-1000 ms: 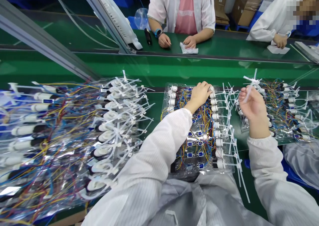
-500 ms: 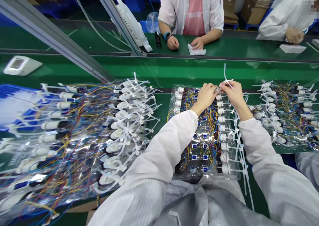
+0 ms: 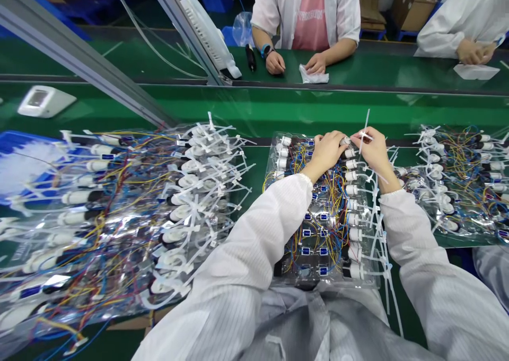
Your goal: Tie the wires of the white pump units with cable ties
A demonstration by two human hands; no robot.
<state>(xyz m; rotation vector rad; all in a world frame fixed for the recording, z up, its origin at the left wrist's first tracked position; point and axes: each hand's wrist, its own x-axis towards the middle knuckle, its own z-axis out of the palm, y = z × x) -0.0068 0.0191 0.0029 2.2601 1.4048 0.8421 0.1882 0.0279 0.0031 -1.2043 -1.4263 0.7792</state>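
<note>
A clear plastic tray lies in front of me, filled with small white cylindrical parts, coloured wires and white cable ties. My left hand rests curled over the tray's far right corner, fingers closed round the topmost white part. My right hand is right beside it, pinching a white cable tie whose tail sticks upward. The two hands almost touch at that part.
A big heap of similar trays spreads to the left, another tray to the right. Beyond runs a green conveyor with a slanted metal bar. Two people in white coats sit opposite, hands near white cloths.
My right hand came in from the right with the cable tie and met my left hand at the tray's far corner. The view shifted slightly.
</note>
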